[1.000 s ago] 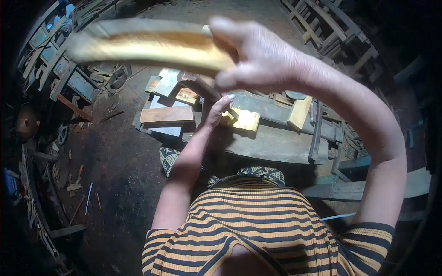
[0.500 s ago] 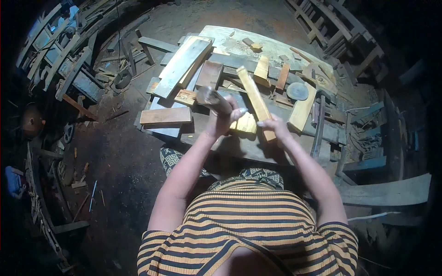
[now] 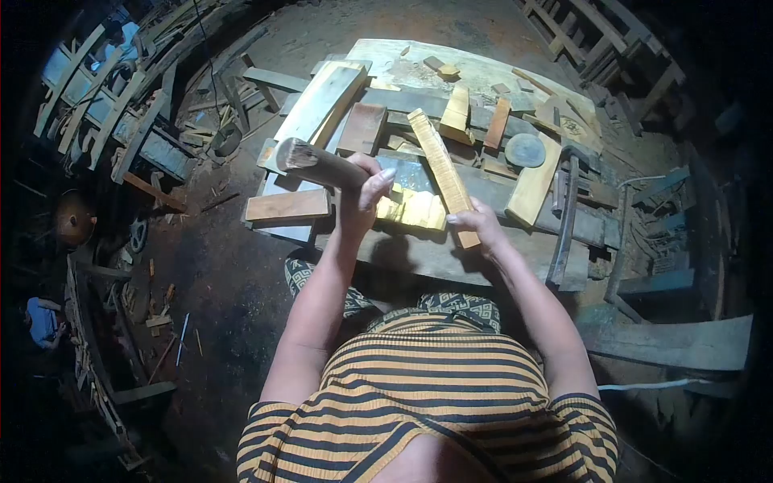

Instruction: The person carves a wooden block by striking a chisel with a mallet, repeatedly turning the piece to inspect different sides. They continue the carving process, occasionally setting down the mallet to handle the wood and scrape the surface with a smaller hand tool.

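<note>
My left hand (image 3: 364, 191) is closed round a thick, dark wooden club (image 3: 318, 164), its broad end pointing to the upper left. In my right hand (image 3: 481, 224) is the lower end of a yellowish wooden bar (image 3: 441, 167), which leans up and to the left over the workbench (image 3: 435, 262). Between the hands lies a bright yellow wood block (image 3: 415, 210) with an uneven surface, and the bar overlaps its right side in this view. A reddish-brown wood block (image 3: 287, 205) rests left of my left hand.
Planks (image 3: 318, 105), a dark brown block (image 3: 363, 127) and a round grey disc (image 3: 525, 150) lie across the bench. A long curved tool (image 3: 566, 217) is at the right. Timber racks (image 3: 588, 40) stand behind. Another person (image 3: 42, 322) shows at far left.
My left hand has moved left, and the club has swung from near upright to lean left. My right hand keeps its hold on the bar, whose top shifted slightly left and up.
</note>
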Demonstrator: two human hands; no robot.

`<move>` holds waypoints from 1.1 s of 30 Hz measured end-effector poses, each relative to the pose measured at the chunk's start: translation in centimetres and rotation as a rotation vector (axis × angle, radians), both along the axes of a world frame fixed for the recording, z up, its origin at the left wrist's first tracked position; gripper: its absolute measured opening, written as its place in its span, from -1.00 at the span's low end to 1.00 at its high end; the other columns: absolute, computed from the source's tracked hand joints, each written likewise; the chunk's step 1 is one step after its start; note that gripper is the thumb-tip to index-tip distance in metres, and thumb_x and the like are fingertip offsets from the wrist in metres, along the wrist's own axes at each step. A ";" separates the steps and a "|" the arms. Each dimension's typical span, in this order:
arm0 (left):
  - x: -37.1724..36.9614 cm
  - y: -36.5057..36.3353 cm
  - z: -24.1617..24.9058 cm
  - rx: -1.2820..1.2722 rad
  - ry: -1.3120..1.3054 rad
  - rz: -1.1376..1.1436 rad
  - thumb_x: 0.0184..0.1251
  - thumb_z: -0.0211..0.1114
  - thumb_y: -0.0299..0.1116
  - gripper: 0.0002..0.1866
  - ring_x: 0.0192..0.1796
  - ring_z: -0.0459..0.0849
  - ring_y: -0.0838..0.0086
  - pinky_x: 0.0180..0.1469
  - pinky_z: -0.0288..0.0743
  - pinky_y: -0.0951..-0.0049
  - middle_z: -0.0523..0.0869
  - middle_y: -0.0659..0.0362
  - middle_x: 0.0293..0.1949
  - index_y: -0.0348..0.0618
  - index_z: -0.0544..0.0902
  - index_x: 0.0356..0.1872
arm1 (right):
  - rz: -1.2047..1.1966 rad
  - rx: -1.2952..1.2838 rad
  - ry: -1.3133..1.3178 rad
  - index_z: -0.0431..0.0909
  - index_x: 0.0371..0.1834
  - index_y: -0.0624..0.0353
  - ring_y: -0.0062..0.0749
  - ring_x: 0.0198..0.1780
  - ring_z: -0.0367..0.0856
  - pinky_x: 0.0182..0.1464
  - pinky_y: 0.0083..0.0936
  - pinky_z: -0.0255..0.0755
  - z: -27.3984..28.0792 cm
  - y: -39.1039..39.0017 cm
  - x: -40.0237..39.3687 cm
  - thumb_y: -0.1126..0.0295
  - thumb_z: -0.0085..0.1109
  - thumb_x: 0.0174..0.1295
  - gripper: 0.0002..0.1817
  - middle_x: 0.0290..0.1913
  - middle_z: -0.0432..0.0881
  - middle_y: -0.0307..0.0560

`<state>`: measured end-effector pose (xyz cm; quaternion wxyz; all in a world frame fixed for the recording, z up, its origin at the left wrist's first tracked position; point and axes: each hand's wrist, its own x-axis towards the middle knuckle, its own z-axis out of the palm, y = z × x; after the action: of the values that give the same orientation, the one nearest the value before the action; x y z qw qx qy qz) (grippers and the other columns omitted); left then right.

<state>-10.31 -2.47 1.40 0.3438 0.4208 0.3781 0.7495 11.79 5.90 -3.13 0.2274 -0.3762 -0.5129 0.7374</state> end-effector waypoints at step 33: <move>9.7 2.7 -1.2 0.055 0.725 0.124 -0.05 0.33 -0.42 -0.79 -0.44 0.56 0.14 -0.41 0.40 0.33 0.50 0.06 -0.55 -0.14 0.41 -0.51 | -0.111 1.063 -0.392 0.36 0.12 0.21 -0.54 -0.24 0.42 -0.14 -0.56 0.36 13.3 -7.2 12.3 0.31 0.36 -0.37 -0.20 -0.25 0.46 -0.21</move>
<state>-0.60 0.24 0.23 0.1297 0.6445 0.4798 0.5810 24.05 -1.33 10.20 0.3244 -0.3661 -0.8256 0.2812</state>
